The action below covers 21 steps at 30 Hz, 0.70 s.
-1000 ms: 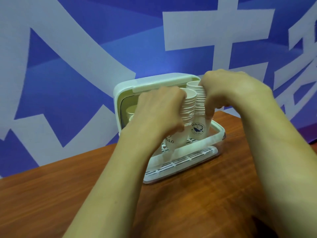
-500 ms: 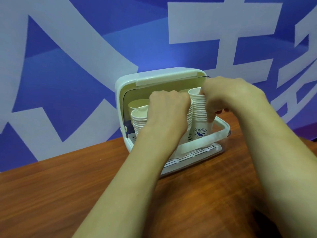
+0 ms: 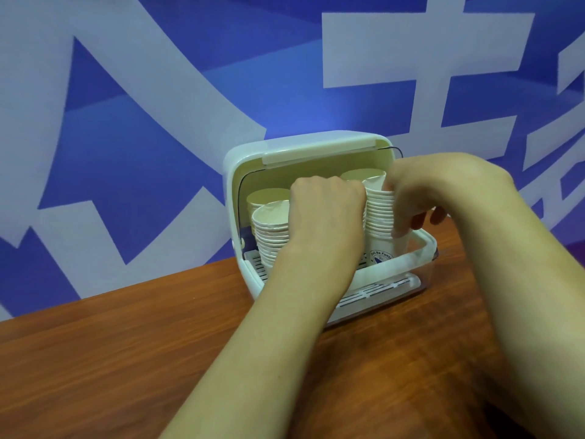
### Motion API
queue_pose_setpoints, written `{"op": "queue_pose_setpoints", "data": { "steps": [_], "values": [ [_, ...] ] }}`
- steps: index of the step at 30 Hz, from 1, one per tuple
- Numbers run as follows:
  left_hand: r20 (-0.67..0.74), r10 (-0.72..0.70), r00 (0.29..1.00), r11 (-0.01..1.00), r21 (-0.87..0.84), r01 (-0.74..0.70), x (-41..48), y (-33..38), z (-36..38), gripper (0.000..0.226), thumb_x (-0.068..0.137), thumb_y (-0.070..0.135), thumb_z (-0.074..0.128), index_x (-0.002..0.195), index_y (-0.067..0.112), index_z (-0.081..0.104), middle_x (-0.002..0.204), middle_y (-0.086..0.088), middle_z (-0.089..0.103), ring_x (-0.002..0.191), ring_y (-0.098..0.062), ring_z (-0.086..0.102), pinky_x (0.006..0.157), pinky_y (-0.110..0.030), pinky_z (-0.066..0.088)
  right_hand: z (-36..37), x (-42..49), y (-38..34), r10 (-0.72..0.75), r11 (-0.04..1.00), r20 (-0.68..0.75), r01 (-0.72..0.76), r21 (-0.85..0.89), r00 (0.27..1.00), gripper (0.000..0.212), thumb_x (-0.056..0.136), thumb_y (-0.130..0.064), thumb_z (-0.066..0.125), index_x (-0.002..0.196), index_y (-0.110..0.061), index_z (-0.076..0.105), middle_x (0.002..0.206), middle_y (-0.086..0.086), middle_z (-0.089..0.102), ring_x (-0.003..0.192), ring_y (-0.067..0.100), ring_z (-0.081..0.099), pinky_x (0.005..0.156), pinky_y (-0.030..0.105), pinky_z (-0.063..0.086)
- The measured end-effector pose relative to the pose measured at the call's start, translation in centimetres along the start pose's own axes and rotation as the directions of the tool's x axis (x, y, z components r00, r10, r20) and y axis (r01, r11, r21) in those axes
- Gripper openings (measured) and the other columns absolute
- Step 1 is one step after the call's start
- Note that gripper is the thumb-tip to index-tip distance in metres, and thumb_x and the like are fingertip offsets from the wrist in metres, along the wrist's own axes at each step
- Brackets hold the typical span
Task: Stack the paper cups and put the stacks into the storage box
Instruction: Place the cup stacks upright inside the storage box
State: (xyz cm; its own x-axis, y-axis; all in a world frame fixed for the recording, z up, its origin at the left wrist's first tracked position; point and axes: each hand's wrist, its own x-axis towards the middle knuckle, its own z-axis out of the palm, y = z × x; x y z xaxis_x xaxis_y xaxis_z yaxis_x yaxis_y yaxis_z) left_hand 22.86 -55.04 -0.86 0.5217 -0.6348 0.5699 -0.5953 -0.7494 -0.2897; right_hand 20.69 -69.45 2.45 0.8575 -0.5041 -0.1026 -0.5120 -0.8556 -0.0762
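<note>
A white storage box (image 3: 421,248) with its lid raised (image 3: 304,150) stands at the far edge of the wooden table. Several stacks of cream paper cups stand upright inside it. My left hand (image 3: 323,213) is closed around a middle stack, which it hides almost wholly. My right hand (image 3: 430,191) grips the right stack (image 3: 378,217), whose bottom cup shows a blue logo. Another stack (image 3: 272,229) stands free at the left, with one more behind it (image 3: 266,196) and a further one at the back right (image 3: 357,175).
The brown wooden table (image 3: 158,343) stretches toward me in front of the box. A blue and white banner (image 3: 158,122) hangs directly behind the box as a wall.
Both hands have lowered their cup stacks from above the front rim down into the box and slightly back. The stacks at the left have come into sight.
</note>
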Motion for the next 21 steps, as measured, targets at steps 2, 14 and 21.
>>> {"op": "queue_pose_setpoints", "data": {
  "steps": [2,14,21],
  "values": [
    [-0.030,-0.028,0.999,0.999,-0.022,0.027,0.0,-0.2,-0.2,0.038,0.082,0.030,0.073,0.083,0.026,0.036,0.090,-0.002,0.064,0.073,-0.026,0.043,0.062,-0.033,0.025,-0.4,-0.3,0.1,-0.017,1.000,-0.012,0.017,0.017,1.000,0.030,0.073,-0.014,0.087,0.099,-0.007,0.073,0.081,0.007,0.077,0.083,0.028,0.075,0.083,0.050,0.060],
    [0.015,-0.108,0.994,0.844,-0.528,0.099,1.2,-4.2,-2.0,0.036,0.078,0.064,0.067,0.089,0.030,0.075,0.084,0.013,0.072,0.084,-0.011,0.065,0.074,-0.033,0.053,-3.4,-3.1,0.3,-0.027,0.998,-0.187,0.037,0.051,0.982,0.025,0.088,0.002,0.059,0.109,-0.006,0.071,0.085,0.011,0.076,0.080,0.029,0.076,0.077,0.049,0.062],
    [-0.232,-0.579,0.782,0.531,-0.835,0.145,0.4,-8.8,-3.8,0.035,0.099,0.038,0.044,0.091,0.021,0.074,0.087,0.014,0.073,0.089,-0.013,0.068,0.086,-0.039,0.053,-4.8,-4.1,0.7,-0.168,0.949,-0.598,0.293,0.117,0.784,0.044,0.088,0.002,0.050,0.118,-0.023,0.071,0.118,0.002,0.069,0.103,0.023,0.062,0.089,0.039,0.052]
  ]
}}
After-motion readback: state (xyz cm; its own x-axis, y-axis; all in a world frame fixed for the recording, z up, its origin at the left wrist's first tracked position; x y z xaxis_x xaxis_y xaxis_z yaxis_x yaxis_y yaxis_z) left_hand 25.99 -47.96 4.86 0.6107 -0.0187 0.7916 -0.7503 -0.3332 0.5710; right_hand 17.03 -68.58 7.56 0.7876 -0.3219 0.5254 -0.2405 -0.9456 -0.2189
